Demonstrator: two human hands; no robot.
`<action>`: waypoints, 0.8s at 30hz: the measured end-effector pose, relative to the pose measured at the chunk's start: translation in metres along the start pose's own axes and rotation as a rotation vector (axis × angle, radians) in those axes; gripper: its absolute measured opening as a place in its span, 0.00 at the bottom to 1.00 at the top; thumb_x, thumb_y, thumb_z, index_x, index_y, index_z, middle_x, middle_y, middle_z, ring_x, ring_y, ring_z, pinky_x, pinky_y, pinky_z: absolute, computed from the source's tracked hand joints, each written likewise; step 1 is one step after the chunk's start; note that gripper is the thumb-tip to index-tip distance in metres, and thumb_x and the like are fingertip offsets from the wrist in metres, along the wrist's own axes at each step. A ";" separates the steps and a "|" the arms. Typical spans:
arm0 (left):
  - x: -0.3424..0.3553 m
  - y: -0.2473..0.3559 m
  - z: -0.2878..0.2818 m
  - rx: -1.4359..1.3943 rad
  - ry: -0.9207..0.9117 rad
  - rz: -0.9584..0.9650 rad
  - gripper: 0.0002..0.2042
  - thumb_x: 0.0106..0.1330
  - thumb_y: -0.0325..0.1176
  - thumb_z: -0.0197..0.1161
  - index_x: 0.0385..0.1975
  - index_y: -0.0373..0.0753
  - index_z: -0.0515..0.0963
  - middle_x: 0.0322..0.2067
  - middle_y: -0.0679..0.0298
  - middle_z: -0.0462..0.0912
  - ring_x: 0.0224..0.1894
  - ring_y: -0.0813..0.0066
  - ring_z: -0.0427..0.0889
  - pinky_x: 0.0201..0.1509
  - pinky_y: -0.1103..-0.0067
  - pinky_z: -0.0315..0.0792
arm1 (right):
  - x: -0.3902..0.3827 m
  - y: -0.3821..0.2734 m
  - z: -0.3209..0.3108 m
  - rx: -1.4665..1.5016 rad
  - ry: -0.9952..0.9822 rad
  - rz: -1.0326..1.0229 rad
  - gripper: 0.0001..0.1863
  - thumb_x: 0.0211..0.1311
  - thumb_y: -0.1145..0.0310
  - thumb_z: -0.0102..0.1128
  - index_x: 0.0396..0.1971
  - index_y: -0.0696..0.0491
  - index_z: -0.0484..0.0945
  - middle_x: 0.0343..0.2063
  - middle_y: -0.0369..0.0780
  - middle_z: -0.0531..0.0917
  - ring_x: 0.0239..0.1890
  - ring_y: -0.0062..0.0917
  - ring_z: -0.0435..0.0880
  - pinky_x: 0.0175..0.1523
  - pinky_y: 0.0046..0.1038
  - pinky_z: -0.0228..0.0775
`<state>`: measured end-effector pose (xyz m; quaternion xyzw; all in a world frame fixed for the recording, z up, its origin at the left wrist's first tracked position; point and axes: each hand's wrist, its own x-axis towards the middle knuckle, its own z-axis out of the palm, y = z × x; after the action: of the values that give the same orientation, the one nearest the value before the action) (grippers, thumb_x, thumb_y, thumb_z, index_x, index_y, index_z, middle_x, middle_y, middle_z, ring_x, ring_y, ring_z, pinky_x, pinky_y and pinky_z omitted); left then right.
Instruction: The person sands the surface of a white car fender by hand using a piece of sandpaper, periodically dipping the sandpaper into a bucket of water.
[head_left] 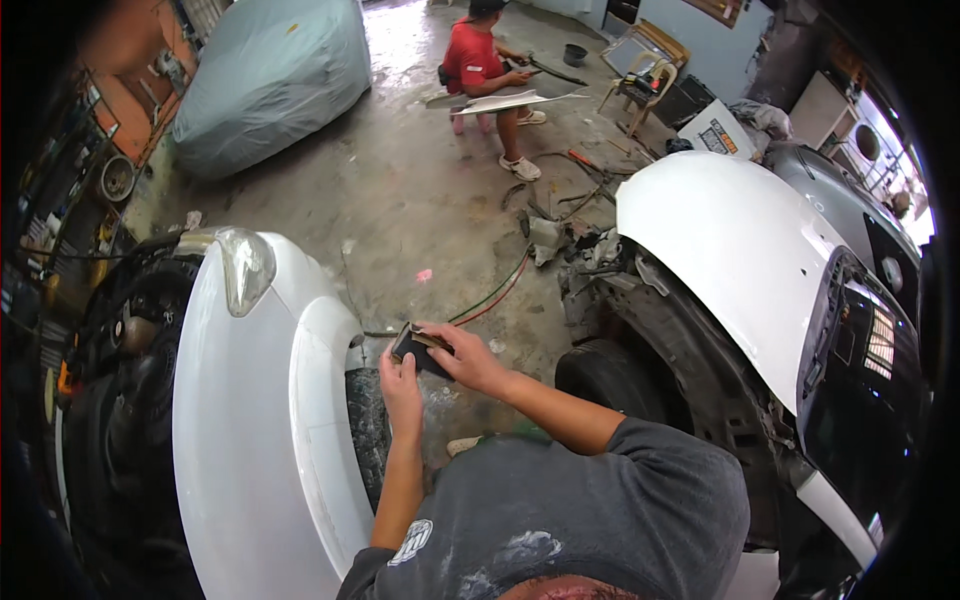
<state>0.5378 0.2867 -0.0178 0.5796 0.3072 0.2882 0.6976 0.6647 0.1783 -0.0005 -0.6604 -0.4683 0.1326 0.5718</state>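
Observation:
In front of my chest, between the two cars, both hands hold a small black sheet of sandpaper (424, 357) with a brown edge. My left hand (402, 388) grips its left side, thumb on the dark face. My right hand (466, 358) is closed on its upper right edge, with the fingers reaching over it. The fingertips are partly hidden. Close to the left hand is the white fender (255, 430) of a car, with dull, whitish patches along its wheel arch and a clear headlight (247, 270) at its front.
To the right stands a white car (715, 240) with its front end stripped and tire (610, 385) exposed. Red and green hoses (495, 295) cross the floor. Farther off, a person in red (480, 60) sits by a white panel (510, 101). A covered car (275, 80) stands far left.

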 end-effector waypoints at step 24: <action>-0.126 0.054 -0.086 0.339 1.324 0.210 0.19 0.78 0.37 0.56 0.63 0.37 0.74 0.49 0.60 0.83 0.51 0.76 0.78 0.55 0.77 0.72 | 0.176 -0.086 0.181 -0.008 -0.803 -1.437 0.33 0.51 0.69 0.73 0.61 0.45 0.76 0.60 0.40 0.75 0.58 0.37 0.75 0.59 0.41 0.72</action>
<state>0.3880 0.2544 0.0354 0.4094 0.6513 0.5955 0.2314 0.5884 0.4202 0.0825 -0.1036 -0.9462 -0.0413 0.3038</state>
